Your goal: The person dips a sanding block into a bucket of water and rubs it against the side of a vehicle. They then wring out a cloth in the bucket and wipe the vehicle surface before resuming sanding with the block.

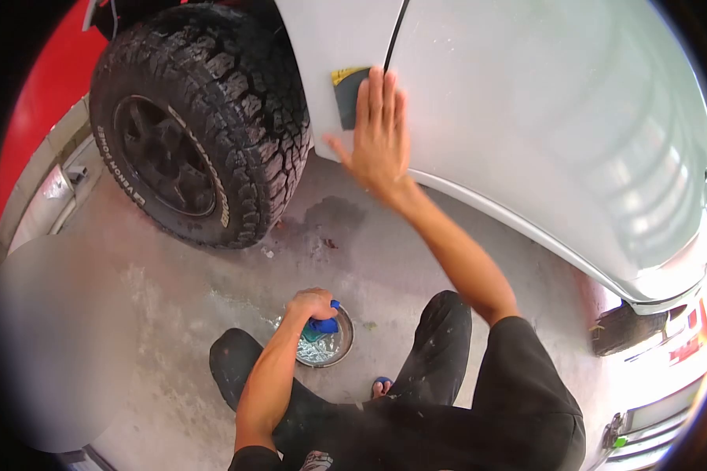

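Note:
My right hand [381, 129] lies flat against the silver car body panel [479, 102], fingers stretched out and thumb spread. Partly beneath its fingers is a dark grey sheet of sandpaper [349, 102] with a yellow upper edge. The sheet lies just left of the dark panel seam. Lower down, my left hand [313, 302] is closed around a blue cloth [326, 322] over a round basin [344, 355]. Water glints inside the basin, along with something greenish beneath the cloth. The fingertips of my left hand are partly hidden.
A large black off-road tire [267, 157] stands to the left of the panel. Wet patches mark the concrete floor [188, 306] around the basin. My bent knees flank the basin. Another wheel [628, 330] shows at the right, and a red surface [43, 102] at upper left.

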The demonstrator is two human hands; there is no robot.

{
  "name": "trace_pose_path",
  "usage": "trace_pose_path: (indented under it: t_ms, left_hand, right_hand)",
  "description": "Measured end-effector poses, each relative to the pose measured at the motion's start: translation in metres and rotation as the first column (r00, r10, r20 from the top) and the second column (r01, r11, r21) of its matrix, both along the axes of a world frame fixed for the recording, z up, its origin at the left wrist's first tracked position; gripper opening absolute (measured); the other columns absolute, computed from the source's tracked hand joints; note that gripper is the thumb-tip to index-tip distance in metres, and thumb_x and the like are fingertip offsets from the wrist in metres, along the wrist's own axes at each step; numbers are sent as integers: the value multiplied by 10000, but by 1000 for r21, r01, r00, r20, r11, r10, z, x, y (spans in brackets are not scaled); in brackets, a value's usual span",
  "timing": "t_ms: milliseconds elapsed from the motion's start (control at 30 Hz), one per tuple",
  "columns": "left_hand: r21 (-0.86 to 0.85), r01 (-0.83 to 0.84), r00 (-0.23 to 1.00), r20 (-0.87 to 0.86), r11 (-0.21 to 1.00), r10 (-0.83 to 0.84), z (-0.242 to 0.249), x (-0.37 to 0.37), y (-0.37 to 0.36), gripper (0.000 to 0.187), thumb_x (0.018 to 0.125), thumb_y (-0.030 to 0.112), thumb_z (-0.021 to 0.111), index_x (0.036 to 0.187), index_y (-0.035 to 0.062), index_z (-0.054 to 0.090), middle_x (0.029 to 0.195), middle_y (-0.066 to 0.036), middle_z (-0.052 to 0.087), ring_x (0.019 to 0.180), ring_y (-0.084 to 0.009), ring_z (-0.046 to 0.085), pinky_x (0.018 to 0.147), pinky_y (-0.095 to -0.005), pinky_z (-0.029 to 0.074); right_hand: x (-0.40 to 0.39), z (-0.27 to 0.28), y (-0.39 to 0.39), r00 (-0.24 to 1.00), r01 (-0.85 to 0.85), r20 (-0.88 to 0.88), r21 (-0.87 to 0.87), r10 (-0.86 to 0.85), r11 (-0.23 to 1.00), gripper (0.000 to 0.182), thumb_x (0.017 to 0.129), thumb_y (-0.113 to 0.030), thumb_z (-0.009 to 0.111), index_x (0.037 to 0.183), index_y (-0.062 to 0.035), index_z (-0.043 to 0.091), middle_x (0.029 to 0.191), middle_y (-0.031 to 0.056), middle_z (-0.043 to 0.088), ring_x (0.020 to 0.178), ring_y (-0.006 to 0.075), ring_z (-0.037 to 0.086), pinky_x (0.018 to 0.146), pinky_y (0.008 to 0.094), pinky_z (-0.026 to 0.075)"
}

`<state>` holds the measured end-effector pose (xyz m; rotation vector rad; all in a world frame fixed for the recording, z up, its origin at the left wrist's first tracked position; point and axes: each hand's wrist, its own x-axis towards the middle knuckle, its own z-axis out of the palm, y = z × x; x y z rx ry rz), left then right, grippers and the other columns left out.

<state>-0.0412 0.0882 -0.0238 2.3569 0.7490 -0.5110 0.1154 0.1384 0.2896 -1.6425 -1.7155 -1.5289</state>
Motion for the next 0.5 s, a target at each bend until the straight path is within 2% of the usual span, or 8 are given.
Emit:
trace_pose_path:
  t_ms: [33,100,167,233,300,400,467,500]
  left_hand:
    - [15,0,999,-48,1000,1,3,-4,-1,481,874,369,682,1245,72,758,1329,-191,709,1235,-327,689,1045,-435,539]
    - [20,9,990,-143,1000,-6,16,-6,-5,480,878,368,677,1242,67,757,1327,-191,710,1232,-327,690,1046,-437,538]
    - [29,-23,997,-78,999,25,18,-3,-7,478,878,363,678,1244,65,756,1326,-190,711,1235,-323,689,1046,-437,538]
    - [29,-59,997,-45,998,60,24,-6,-5,474,880,355,678,1246,64,755,1327,-187,711,1241,-320,686,1049,-435,536]
    - [-2,-76,996,-39,997,76,31,-4,-8,469,881,346,676,1249,64,754,1331,-184,710,1248,-320,682,1054,-431,533]
    - [-44,-40,997,-60,998,37,32,-7,-9,473,884,344,675,1251,54,751,1336,-181,709,1258,-323,675,1064,-427,527]
    - [-9,-61,996,-59,998,60,25,-19,-9,471,882,350,676,1239,53,756,1327,-182,713,1251,-330,678,1065,-427,527]
    - [5,-72,996,-55,997,72,23,-21,-6,470,880,353,677,1232,53,759,1322,-182,716,1247,-333,679,1065,-427,527]
  right_hand:
    - [7,-3,5,998,29,58,-3,-29,1000,1102,915,-672,639,1562,160,317,1700,339,177,1599,489,130,1278,578,174]
    - [-8,68,32,992,-25,123,245,-6,969,1006,932,-665,613,1521,127,418,1609,297,404,1502,471,361,1257,574,236]
    - [-32,129,46,962,-271,69,286,263,919,967,1004,-505,615,1560,197,250,1680,369,164,1597,475,102,1323,538,63]
    - [-27,113,42,978,-209,57,195,202,958,974,1006,-535,604,1582,163,244,1718,289,158,1600,463,109,1323,532,75]
    - [-8,40,31,973,52,212,168,-87,984,920,953,-658,576,1534,46,467,1611,240,436,1503,406,392,1274,545,216]
    - [41,-102,5,962,142,252,-127,-106,982,903,975,-661,531,1619,-42,398,1746,98,261,1630,294,175,1323,464,76]
    - [81,-158,-2,933,165,346,-167,-99,972,957,974,-700,517,1592,22,407,1733,157,268,1624,332,185,1312,501,74]
    - [73,-147,4,966,105,251,-166,-60,981,939,977,-689,518,1595,10,411,1738,142,264,1626,319,180,1314,493,75]
